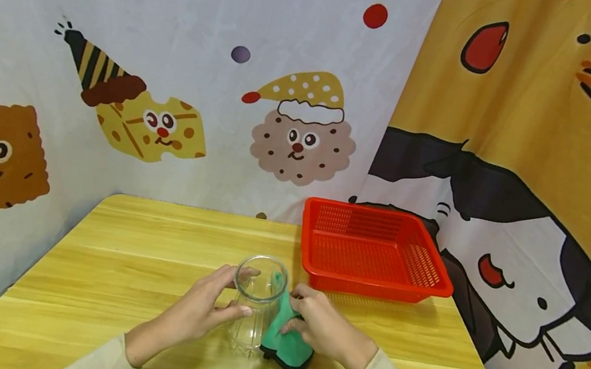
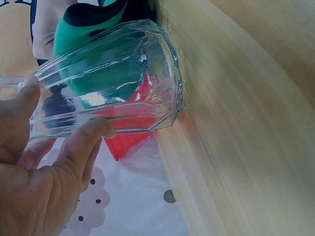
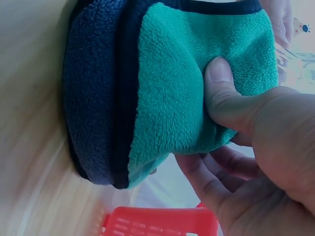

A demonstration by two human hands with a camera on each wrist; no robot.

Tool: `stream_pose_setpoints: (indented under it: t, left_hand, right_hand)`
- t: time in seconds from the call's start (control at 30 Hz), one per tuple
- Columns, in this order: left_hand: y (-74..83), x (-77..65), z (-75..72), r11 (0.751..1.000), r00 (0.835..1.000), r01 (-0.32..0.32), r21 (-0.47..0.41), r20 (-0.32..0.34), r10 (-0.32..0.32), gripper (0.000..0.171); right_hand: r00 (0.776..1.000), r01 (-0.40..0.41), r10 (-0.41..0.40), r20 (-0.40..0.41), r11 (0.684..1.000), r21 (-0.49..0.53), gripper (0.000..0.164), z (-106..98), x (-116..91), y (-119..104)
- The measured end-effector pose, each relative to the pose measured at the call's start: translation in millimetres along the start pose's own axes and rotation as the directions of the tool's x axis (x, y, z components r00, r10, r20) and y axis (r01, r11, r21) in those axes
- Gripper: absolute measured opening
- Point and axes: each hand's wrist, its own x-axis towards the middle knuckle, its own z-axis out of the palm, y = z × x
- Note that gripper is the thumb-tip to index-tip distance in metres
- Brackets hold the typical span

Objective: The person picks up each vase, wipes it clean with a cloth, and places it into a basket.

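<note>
A clear glass vase [image 1: 248,329] with a faceted body and a round rim stands upright on the table. My left hand [image 1: 201,307] grips it from the left, thumb on the near side and fingers around the far side below the rim. In the left wrist view, thumb and fingers lie against the vase's wall [image 2: 113,73]. On the other side, my right hand [image 1: 329,328] pinches a green cleaning cloth [image 1: 297,345] with dark edging. The cloth hangs folded close beside the vase, its dark underside showing in the right wrist view, where the thumb [image 3: 220,81] presses into the green pile.
Behind my right hand, a red perforated plastic basket [image 1: 372,283] sits at the table's back right. The light wooden table [image 1: 151,240] reaches back to a white cartoon-printed curtain [image 1: 194,19], and a yellow printed one [image 1: 509,114] hangs on the right.
</note>
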Motion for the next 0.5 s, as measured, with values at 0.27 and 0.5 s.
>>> stream_pose_setpoints:
  t: [0.27, 0.5]
  left_hand:
    - [-1.0, 0.4, 1.4, 1.0, 1.0, -0.019, 0.004, -0.008, 0.019, 0.062]
    - [-0.4, 0.4, 0.5, 1.0, 1.0, -0.01, 0.003, 0.001, 0.01, 0.062]
  right_hand:
    - [1.0, 0.001, -0.001, 0.007, 0.999, -0.047, 0.036, 4.3, -0.1, 4.5]
    - [0.999, 0.038, -0.035, 0.031, 0.994, -0.107, 0.035, 7.1, -1.6, 7.8]
